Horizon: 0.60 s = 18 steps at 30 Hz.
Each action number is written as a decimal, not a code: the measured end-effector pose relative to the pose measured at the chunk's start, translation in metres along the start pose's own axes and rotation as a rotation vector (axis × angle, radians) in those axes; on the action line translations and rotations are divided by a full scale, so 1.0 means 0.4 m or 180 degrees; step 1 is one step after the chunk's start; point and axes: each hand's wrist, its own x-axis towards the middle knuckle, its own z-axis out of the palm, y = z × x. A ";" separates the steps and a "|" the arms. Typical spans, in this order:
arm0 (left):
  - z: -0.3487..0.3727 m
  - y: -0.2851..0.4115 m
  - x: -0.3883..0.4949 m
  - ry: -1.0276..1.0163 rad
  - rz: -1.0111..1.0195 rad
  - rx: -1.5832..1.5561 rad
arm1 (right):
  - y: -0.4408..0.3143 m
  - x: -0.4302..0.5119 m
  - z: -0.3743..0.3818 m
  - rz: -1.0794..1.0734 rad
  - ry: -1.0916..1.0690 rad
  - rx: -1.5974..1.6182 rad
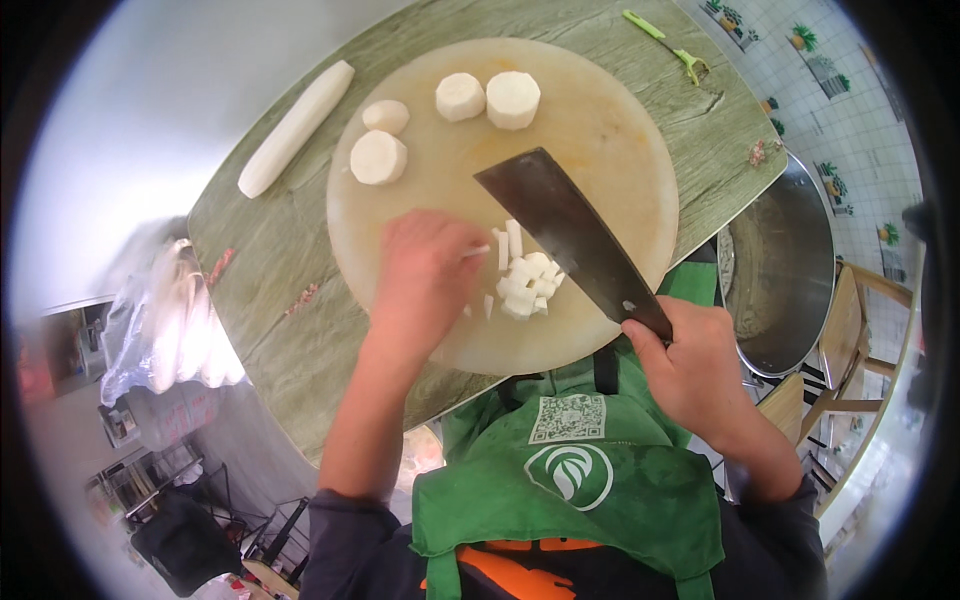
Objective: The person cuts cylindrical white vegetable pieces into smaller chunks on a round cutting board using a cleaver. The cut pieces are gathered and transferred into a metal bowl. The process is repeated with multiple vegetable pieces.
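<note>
My right hand (690, 360) grips the handle of a cleaver (574, 232), whose dark blade slants up and left over the round cutting board (622, 172). Beside a pile of small white cubes (525, 285), my left hand (435, 251), slightly blurred, holds a thin white sliver (477, 250) at its fingertips. A few white sticks (514, 238) lie just above the cubes. Thick peeled white root pieces rest at the board's far side (513, 100) and at its left (379, 157). On the table, left of the board, lies a long peeled white root (296, 129).
A green-handled peeler (667, 46) lies at the table's (270, 300) far right. Below the right edge stands a large metal pot (787, 262), near wooden chairs (847, 330). A clear plastic bag of long pale roots (176, 330) is beside the left edge.
</note>
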 end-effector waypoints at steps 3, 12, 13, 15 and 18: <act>-0.044 0.012 -0.086 0.0802 -0.0568 -0.0596 | -0.001 -0.011 0.004 -0.0174 -0.0064 -0.0074; 0.069 -0.043 -0.262 0.1001 0.0066 -0.0064 | -0.014 -0.006 0.073 -0.0606 -0.1133 -0.0654; 0.076 -0.047 -0.269 0.0967 0.0328 -0.0035 | -0.016 -0.008 0.076 -0.0630 -0.1155 -0.0739; 0.086 -0.051 -0.280 0.0942 0.0783 0.0042 | -0.019 -0.013 0.079 -0.0677 -0.1232 -0.0853; 0.101 -0.048 -0.295 0.0953 0.0950 0.0203 | -0.024 -0.019 0.077 -0.0706 -0.1376 -0.1026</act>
